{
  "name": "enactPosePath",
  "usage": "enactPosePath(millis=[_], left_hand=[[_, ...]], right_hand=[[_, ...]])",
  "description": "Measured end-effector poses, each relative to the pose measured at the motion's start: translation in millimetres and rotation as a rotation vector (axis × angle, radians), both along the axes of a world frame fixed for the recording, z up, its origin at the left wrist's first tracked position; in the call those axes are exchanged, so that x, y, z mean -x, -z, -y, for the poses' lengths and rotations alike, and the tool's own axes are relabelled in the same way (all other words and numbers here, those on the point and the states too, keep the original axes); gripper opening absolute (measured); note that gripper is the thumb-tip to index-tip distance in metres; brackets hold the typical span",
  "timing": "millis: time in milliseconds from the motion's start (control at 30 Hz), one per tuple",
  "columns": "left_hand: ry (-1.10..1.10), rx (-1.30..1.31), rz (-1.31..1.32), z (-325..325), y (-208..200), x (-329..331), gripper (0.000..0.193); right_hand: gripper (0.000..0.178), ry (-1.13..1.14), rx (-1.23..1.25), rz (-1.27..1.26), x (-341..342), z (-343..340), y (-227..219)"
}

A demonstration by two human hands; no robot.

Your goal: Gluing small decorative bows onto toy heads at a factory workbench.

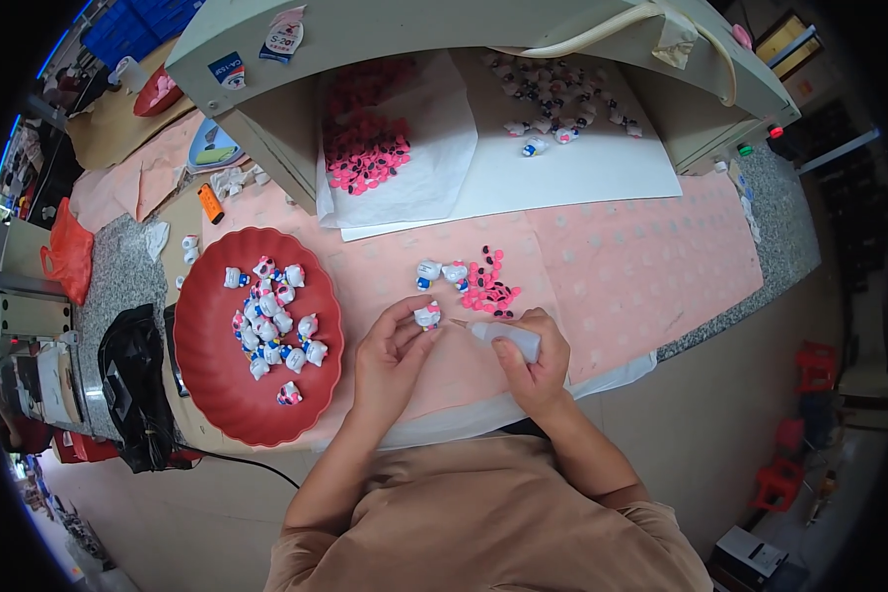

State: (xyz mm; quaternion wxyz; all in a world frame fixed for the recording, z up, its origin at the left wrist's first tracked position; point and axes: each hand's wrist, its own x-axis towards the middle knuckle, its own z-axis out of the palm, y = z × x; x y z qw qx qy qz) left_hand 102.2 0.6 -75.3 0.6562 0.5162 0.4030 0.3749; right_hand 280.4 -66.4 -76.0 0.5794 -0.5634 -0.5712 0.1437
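Figurine (427,316), small and white, sits pinched between the fingertips of the left hand (390,357), whose fingers close around it above the pink table cover (641,266). Right hand (533,360) is clamped on a small squeeze bottle (508,337), its thin nozzle pointing at the figurine. Just beyond both hands lie two more figurines (441,272) and a cluster of pink bows (490,286). Left of the left hand, a red plate (217,375) holds many figurines.

Plate (207,365) of figurines (271,321) lies left of beads (490,286).
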Motion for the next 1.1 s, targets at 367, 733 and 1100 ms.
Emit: enactPosePath(millis=[367, 733, 1100], left_hand=[[0.021, 0.026, 0.03, -3, -4, 0, 0.043], [0.003, 0.018, 0.077, -4, -3, 2, 0.044], [0.187, 0.141, 0.332, -3, -7, 3, 0.044]], right_hand=[[0.023, -0.019, 0.254, -0.517, -20, 1, -6], [0.014, -0.118, 0.431, 0.367, -42, -17, -40], [0.013, -0.249, 0.525, -0.122, 0, -10, -43]])
